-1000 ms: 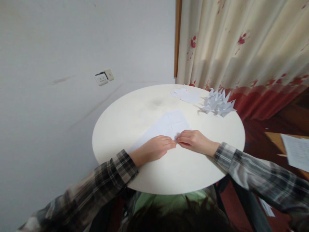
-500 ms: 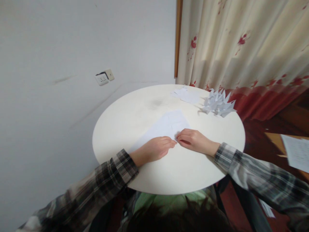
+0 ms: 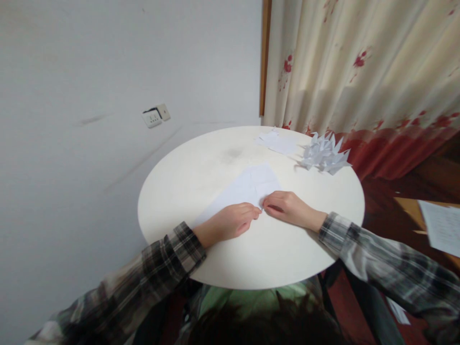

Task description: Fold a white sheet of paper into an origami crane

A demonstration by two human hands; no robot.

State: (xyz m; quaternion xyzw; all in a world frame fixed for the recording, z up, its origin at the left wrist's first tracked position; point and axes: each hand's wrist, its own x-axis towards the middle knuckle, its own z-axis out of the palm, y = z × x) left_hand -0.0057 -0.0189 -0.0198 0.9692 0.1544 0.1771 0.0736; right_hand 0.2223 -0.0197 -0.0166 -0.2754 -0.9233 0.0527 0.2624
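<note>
A sheet of white paper with crease lines lies on the round white table. At its near edge my left hand pinches the paper, fingers together and pointing right. Just to the right, my right hand grips the paper's near right corner between thumb and fingers. The fingertips of both hands are close together, and the bit of paper between them is mostly hidden.
A cluster of folded white paper pieces stands at the table's right back. Beside it lie flat white papers. A written sheet rests on a wooden surface at the far right.
The far corner of the paper has shifted slightly left. My left fingertips have moved very slightly left; my right hand has barely moved.
</note>
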